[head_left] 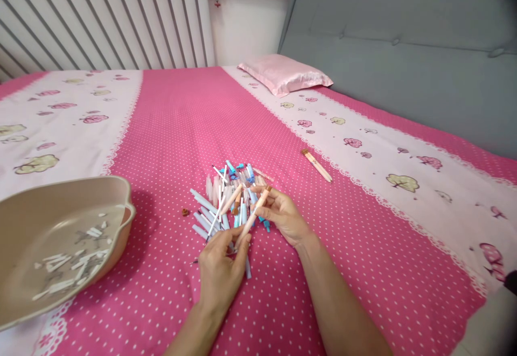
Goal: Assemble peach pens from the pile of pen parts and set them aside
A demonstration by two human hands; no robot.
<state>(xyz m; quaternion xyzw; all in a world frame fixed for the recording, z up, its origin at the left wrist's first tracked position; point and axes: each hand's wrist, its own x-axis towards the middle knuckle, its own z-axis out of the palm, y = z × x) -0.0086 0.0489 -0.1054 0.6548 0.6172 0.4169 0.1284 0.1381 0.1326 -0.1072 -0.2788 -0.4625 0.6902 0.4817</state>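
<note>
A heap of pen parts (226,197), pale blue and peach barrels, thin refills and blue caps, lies on the pink dotted bedsheet (181,124). Both hands work at its near side. My left hand (221,270) pinches the lower end of a peach pen (254,213). My right hand (283,213) grips the same pen at its upper end, fingers curled round it. The pen slants up to the right between the two hands, just above the heap.
A beige plastic basin (60,210) with several small white pieces in it sits at the left. Another peach pen (317,165) lies alone to the right of the heap. A tiny brown cap (186,212) lies left of it. Pink pillow (285,73) and grey headboard (404,38) stand behind.
</note>
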